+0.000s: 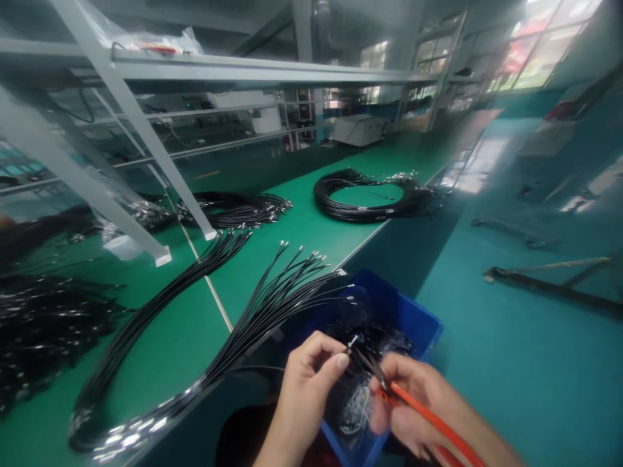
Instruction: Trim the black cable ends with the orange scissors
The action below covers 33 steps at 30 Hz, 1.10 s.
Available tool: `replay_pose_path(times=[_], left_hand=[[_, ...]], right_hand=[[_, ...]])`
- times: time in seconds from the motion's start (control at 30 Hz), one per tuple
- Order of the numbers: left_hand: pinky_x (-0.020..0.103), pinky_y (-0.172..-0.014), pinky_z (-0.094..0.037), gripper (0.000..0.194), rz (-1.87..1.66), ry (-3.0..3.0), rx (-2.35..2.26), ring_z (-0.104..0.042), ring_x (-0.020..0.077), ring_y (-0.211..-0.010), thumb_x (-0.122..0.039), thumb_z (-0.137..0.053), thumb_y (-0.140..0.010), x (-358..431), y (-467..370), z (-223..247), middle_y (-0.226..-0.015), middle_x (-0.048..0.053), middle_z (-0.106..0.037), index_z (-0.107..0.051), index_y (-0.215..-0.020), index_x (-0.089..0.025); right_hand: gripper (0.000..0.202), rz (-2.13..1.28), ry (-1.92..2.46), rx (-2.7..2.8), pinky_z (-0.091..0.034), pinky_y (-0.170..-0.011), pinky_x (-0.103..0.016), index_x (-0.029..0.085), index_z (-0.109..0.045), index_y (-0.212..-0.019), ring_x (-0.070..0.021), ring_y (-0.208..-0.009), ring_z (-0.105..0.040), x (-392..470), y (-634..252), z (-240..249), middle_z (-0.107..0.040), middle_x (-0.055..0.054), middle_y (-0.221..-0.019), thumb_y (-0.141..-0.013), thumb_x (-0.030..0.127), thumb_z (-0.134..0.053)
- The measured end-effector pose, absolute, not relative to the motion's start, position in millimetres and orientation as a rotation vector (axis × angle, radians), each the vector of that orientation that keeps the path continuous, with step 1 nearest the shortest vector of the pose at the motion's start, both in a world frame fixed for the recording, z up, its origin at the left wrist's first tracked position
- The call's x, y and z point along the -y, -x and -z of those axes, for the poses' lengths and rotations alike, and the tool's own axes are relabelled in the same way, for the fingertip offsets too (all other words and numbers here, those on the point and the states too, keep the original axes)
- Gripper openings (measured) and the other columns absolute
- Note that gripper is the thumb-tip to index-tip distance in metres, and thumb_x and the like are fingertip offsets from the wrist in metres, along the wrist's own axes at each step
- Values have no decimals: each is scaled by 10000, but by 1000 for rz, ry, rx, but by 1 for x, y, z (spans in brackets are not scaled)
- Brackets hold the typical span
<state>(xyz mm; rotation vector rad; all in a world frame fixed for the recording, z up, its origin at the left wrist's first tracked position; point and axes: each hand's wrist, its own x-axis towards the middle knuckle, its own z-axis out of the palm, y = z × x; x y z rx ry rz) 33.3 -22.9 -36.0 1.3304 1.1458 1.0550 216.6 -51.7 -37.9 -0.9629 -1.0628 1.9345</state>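
Note:
Between thumb and forefinger, my left hand [314,379] pinches the end of a black cable [257,368], whose pale tip points up and away from the fingers. My right hand [418,402] is wrapped round the red handles of a pair of pliers [428,418]. Their dark, narrow jaws reach toward the cable end, close to my left fingertips; whether they touch it I cannot tell. Below both hands stands a blue bin [423,318] with dark scraps and clear plastic pieces inside. A curved bundle of black cables [233,337] with metal-tipped ends lies on the green table to the left.
A coiled cable bundle [331,204] lies farther along the green table [292,253]. Another bundle [228,207] rests behind the shelf post [160,162]. Many dark cables [48,331] are heaped at left. A white box [357,130] stands at the back.

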Motion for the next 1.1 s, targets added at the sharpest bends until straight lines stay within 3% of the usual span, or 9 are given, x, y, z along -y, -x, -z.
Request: replay_pose_path(times=[0.17, 0.27, 0.37, 0.43, 0.53, 0.7, 0.87, 1.1], left_hand=[[229, -640, -362, 150, -1072, -1294, -1101, -458, 132, -671, -286, -622, -792, 24, -34, 34, -693, -7, -538, -617, -719, -156], [227, -640, -363, 144, -1089, -1288, -1106, -462, 132, -673, -283, -640, -777, 24, -33, 34, -694, -7, -539, -619, -713, -155], [215, -615, -349, 150, -1071, -1252, -1102, -446, 120, -650, -283, -650, -770, 24, -34, 34, -678, -10, -539, -620, -707, -149], [211, -602, -341, 155, -1039, -1234, -1084, -438, 115, -639, -283, -652, -769, 26, -36, 34, -672, -9, -544, -621, -706, -144], [210, -580, -330, 171, -1010, -1231, -1057, -421, 109, -613, -285, -664, -758, 29, -39, 33, -644, -15, -528, -618, -679, -140], [206, -584, -344, 158, -1041, -1165, -1006, -434, 107, -607, -262, -678, -743, 35, -40, 33, -626, -20, -528, -621, -657, -143], [241, -732, -404, 107, -1081, -958, -895, -538, 135, -712, -208, -669, -754, 38, -37, 33, -704, 5, -629, -626, -674, -150], [278, -747, -414, 110, -1076, -952, -833, -571, 154, -699, -183, -654, -768, 37, -37, 28, -669, 21, -654, -639, -669, -140]], right_hand=[[181, -2012, 1000, 982, -290, -445, -197, 160, -544, -893, -68, -466, -407, 59, -220, 31, -660, -36, -726, -750, 236, -625], [263, -2082, 894, 953, -263, -410, -194, 157, -550, -893, -65, -427, -408, 55, -216, 40, -675, -54, -707, -721, 298, -691], [349, -1824, 926, 889, -302, -416, -177, 177, -555, -875, -70, -440, -451, 47, -207, 48, -667, -18, -653, -648, 323, -777], [371, -1543, 982, 804, -406, -541, -181, 205, -556, -904, -97, -581, -543, 42, -198, 46, -669, 3, -714, -636, 280, -802], [408, -1382, 938, 730, -445, -701, -213, 235, -549, -965, -127, -753, -574, 37, -184, 36, -665, 7, -829, -645, 236, -803], [369, -1482, 826, 598, -422, -602, -184, 244, -535, -960, -103, -640, -530, 39, -164, 33, -614, 43, -711, -681, 198, -772], [429, -1579, 752, 484, -433, -687, -208, 255, -528, -975, -111, -713, -547, 47, -156, 38, -616, 39, -782, -649, 151, -788], [336, -1604, 722, 489, -401, -541, -165, 229, -536, -981, -75, -567, -483, 48, -157, 38, -607, 28, -757, -715, 205, -740]])
